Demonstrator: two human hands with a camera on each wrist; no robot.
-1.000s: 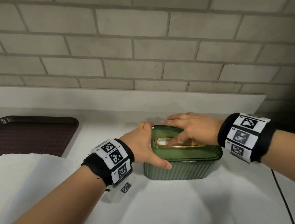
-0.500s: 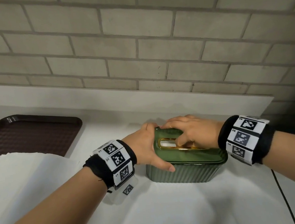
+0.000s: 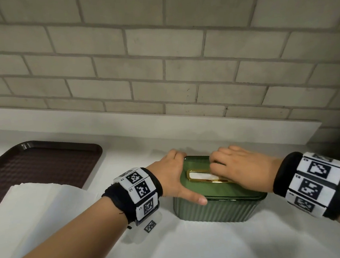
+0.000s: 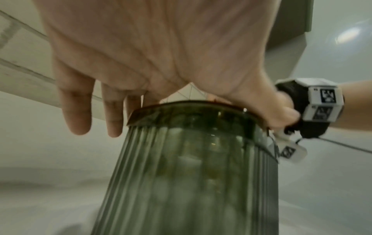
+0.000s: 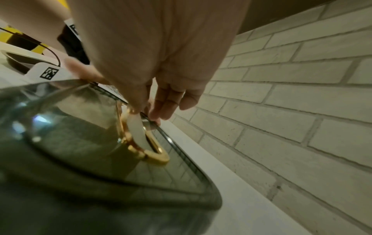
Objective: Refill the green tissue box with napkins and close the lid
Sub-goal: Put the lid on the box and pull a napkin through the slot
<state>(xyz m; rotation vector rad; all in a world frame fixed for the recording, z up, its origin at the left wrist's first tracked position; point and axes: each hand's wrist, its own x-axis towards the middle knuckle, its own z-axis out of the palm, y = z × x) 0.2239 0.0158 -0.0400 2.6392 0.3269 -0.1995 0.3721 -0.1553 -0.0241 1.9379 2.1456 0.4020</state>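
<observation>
Tissue box (image 3: 217, 209), green with ribbed walls, stands on a white tabletop (image 3: 196, 250) close to a pale brick wall (image 3: 158, 57). Its long axis runs left to right along the wall. The glossy green lid (image 3: 232, 191) sits on top of it, with a gold-rimmed slot (image 3: 198, 176) running the same way and white napkin paper (image 5: 138, 128) showing in the slot.

The left hand (image 3: 173, 176) clasps the box's left end, thumb along the near lid edge and fingers hanging behind the far side. The right hand (image 3: 242, 167) lies on the lid, fingers curled, their tips at the slot on the paper; whether they pinch it cannot be told.

Left of the box lies a stack of white napkins (image 3: 38, 206), and behind it a dark brown tray (image 3: 44, 164). Both wrists wear black bands with square black-and-white code tags; no readable writing shows.
</observation>
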